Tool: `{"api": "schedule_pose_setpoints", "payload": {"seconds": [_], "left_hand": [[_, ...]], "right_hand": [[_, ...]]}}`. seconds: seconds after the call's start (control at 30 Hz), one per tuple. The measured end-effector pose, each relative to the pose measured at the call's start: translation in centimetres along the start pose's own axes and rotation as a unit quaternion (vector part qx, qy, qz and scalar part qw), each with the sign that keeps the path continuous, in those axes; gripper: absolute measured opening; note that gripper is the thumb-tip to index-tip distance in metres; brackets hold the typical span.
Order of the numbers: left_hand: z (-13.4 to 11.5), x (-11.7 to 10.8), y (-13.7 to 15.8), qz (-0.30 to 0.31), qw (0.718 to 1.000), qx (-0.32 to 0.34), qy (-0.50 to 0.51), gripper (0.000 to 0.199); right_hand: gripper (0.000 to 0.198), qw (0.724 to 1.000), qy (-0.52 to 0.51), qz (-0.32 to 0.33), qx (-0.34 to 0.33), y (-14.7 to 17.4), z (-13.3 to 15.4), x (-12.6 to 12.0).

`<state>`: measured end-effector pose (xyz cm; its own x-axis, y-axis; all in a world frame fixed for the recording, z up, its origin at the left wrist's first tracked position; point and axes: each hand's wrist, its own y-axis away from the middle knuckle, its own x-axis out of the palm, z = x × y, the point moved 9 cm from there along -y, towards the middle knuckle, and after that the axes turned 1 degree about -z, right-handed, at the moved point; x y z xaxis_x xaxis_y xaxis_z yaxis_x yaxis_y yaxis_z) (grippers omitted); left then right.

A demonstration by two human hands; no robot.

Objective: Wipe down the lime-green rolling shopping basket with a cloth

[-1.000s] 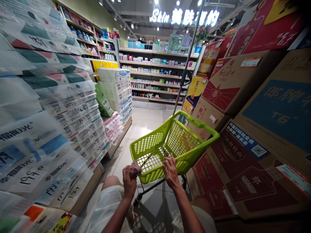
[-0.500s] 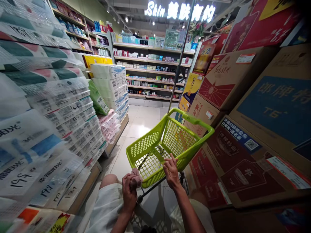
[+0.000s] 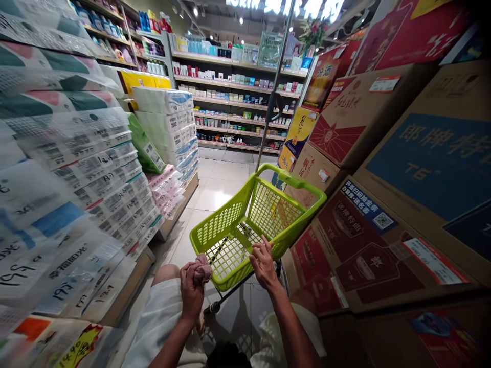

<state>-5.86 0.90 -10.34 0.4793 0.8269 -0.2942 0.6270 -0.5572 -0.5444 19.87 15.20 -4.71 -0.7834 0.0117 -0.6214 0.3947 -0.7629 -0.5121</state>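
Currently, the left hand [image 3: 192, 290] is clutching a cloth [image 3: 202, 269]; the right hand [image 3: 264, 266] is extending, unclenched, over a basket rim [image 3: 230, 282].

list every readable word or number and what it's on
"郎牌特", "T6": blue-panelled box
"郎牌特曲": dark-red box
"抽金条": blue QR label
"汾酒": red box
"2500": white packs
"14.90", probably: yellow tag
Cart: print too small
Overhead sign: cut off
Other print: blurred or small
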Motion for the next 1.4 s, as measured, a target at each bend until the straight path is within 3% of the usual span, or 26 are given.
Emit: {"api": "schedule_pose_setpoints", "payload": {"seconds": [0.17, 0.3, 0.43, 0.53, 0.7, 0.87, 1.07, 1.23, 1.4], "left_hand": [[-0.3, 0.7, -0.4, 0.007, 1.000, 0.015, -0.009, 0.036], [0.3, 1.4, -2.4, 0.015, 1.000, 0.011, -0.013, 0.039], [1.4, 1.3, -4.6, -0.040, 0.997, -0.037, -0.051, 0.040], [0.5, 1.4, -3.7, -0.053, 0.997, -0.030, -0.050, 0.046], [-1.5, 1.9, -1.4, 0.008, 0.999, 0.026, -0.017, 0.048], [-0.8, 0.7, -2.9, -0.052, 0.998, -0.003, -0.046, 0.049], [-2.8, 2.9, -0.2, 0.046, 0.996, 0.067, -0.024, 0.051], [-3.6, 2.7, -1.6, 0.036, 0.996, 0.035, -0.073, 0.056], [-7.3, 5.7, -1.1, 0.178, 0.974, 0.134, -0.048, 0.057]], "right_hand": [[0.044, 1.000, -0.002, 0.015, -0.004, -1.0, -1.3, 0.1], [0.043, 1.000, -0.001, 0.013, -0.013, -2.0, -2.3, 0.2], [0.045, 1.000, -0.009, 0.016, -0.015, -2.7, -3.0, 0.1], [0.045, 0.999, -0.031, 0.016, -0.012, -2.7, -3.8, -0.3], [0.049, 0.998, -0.067, -0.005, 0.008, -2.6, -5.5, -1.2], [0.042, 0.998, -0.044, -0.041, 0.009, -2.5, -6.4, -2.0], [0.040, 0.998, -0.016, -0.066, -0.003, -3.0, -8.5, -2.7], [0.038, 0.999, -0.001, -0.051, -0.013, -4.0, -9.5, -3.5], [0.040, 0.998, 0.057, -0.032, 0.005, -4.2, -8.2, -4.2]]}}
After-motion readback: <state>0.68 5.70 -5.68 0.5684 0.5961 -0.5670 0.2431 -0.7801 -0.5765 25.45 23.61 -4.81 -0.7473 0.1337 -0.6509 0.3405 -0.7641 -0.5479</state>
